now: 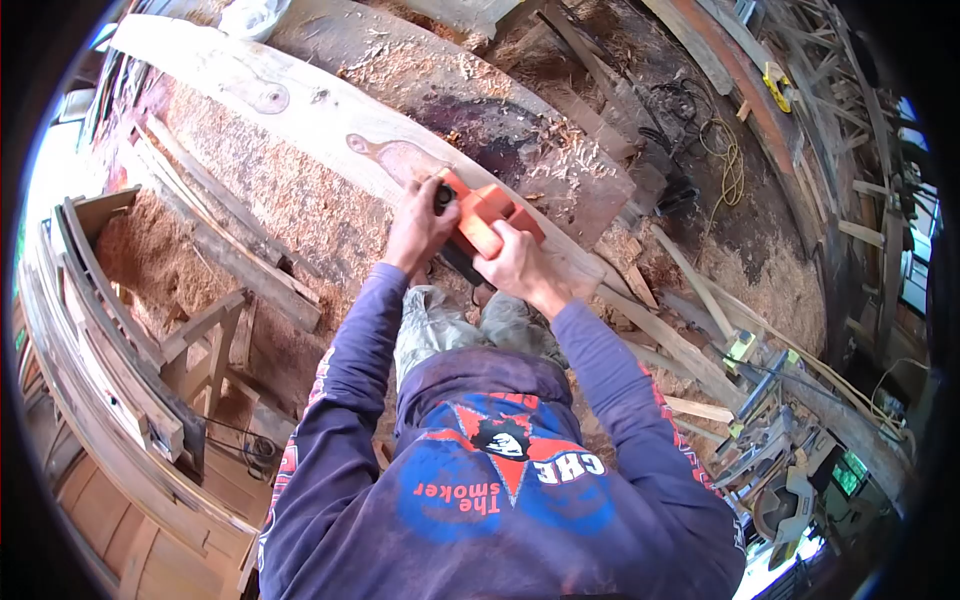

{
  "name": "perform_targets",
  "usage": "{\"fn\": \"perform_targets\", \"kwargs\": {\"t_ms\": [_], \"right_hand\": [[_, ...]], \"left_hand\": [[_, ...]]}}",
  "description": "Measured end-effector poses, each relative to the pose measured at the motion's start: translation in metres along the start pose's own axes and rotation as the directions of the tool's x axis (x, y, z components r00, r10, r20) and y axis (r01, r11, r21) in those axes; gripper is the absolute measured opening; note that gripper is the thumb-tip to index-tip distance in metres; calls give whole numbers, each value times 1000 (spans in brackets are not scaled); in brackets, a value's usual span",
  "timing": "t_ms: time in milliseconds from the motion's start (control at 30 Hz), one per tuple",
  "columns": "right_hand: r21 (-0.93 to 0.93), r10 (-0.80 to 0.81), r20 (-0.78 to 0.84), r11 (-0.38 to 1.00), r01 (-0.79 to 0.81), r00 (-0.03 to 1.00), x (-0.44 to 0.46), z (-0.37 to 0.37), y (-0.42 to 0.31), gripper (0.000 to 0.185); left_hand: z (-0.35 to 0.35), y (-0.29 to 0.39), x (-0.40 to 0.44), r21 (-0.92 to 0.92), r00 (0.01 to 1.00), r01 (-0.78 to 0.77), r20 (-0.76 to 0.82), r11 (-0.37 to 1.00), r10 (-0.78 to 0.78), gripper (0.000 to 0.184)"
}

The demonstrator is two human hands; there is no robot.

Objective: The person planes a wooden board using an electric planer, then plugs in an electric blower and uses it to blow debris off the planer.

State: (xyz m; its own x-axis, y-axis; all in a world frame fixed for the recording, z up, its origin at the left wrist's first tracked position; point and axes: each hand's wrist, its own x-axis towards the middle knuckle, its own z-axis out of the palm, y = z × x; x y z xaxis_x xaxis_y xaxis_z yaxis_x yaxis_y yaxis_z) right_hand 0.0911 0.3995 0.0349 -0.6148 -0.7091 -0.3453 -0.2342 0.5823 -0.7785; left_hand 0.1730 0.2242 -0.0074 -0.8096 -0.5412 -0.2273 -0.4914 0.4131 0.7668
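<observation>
An orange electric hand planer (470, 207) rests on a long pale plank (300, 110) with dark knots. My left hand (422, 228) is closed round the black knob at one end of the planer. My right hand (522, 265) wraps the orange rear handle. Both hands sit close together near the plank's lower right end, just in front of my legs. The planer's underside is hidden against the wood.
Wood shavings (240, 150) cover the floor and a wide board (400, 50) beyond the plank. Stacked timber (170, 400) stands at left. A yellow cord (732, 170) lies at right, and a miter saw (785, 505) stands at lower right.
</observation>
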Motion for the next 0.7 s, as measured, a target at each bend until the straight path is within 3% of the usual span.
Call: {"fn": "perform_targets", "kwargs": {"t_ms": [167, 200, 233, 400, 500, 533, 600, 700], "right_hand": [[20, -42, -21, 999, 42, 999, 53, 29, -28, 26], [37, -48, -24, 998, 49, 999, 65, 35, -35, 27], [30, -29, -22, 999, 29, 999, 77, 42, -44, 27], [15, 41, -28, 999, -40, 999, 106, 57, -64, 37], [35, 37, 2, 999, -37, 999, 79, 42, -48, 36], [11, 20, -18, 1000, -20, 1000, 64, 36, -37, 35], [2, 78, -6, 997, -78, 997, 24, 12, -18, 34], [-46, 95, -23, 994, -96, 995, -41, -12, 36, 32]], "left_hand": [[-40, -24, 40, 40, 998, 22, -62, 999, -19, 50], [-43, -46, 53, 95, 981, -110, -150, 989, 124, 52], [-57, -42, 61, 95, 993, -14, -114, 995, 25, 54], [-81, -54, 86, 138, 987, -20, -156, 990, 42, 53], [-58, -45, 68, 74, 993, -32, -111, 997, 40, 49], [-43, -44, 58, -2, 985, -126, -121, 992, 125, 44], [-12, -24, 26, -50, 996, -78, -51, 996, 76, 40], [40, 11, -24, -110, 984, -177, -52, 978, 172, 40]]}}
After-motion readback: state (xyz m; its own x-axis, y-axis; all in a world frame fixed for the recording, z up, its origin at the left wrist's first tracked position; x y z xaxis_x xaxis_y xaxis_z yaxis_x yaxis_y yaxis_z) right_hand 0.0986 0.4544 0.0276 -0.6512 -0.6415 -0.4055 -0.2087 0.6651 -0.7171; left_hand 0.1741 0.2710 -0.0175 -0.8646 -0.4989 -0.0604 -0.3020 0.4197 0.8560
